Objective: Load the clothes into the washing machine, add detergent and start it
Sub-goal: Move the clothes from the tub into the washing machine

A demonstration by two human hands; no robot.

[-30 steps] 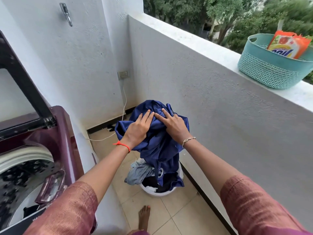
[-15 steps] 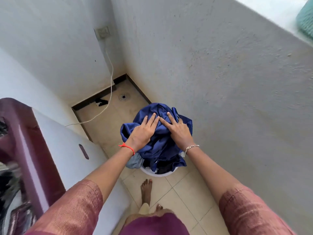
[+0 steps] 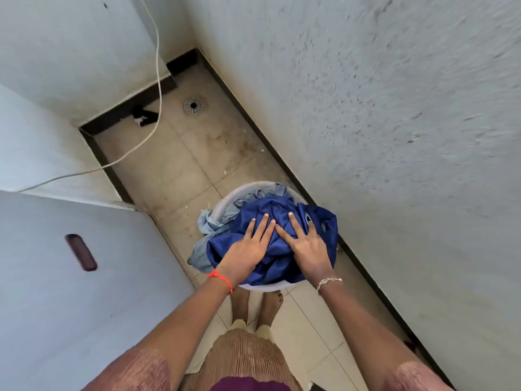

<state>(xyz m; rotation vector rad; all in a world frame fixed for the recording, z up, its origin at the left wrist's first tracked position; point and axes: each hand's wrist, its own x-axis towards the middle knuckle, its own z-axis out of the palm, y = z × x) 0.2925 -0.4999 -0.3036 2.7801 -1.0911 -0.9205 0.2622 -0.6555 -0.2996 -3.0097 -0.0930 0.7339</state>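
Note:
A dark blue garment [image 3: 324,221] lies heaped on top of a round white tub [image 3: 225,201] on the tiled floor. Under it, a pale blue-grey garment [image 3: 208,224] hangs over the tub's left rim. My left hand [image 3: 248,246] and my right hand [image 3: 307,244] lie side by side on the blue garment, fingers straight and spread, pressing down on it. The thumbs are hidden in the folds. Only the white side panel of the washing machine [image 3: 70,292] shows at the left; its drum and lid are out of view.
The machine's side has a dark recessed handle [image 3: 81,252]. A white cable [image 3: 153,128] runs down the back wall and across the floor. A floor drain [image 3: 193,105] sits in the far corner. A rough wall [image 3: 394,136] closes the right side. My bare feet [image 3: 253,306] stand just behind the tub.
The blue garment and both hands have come down from above the tub onto it. My view has tilted downward, so the machine's open top and the ledge basket have left the frame.

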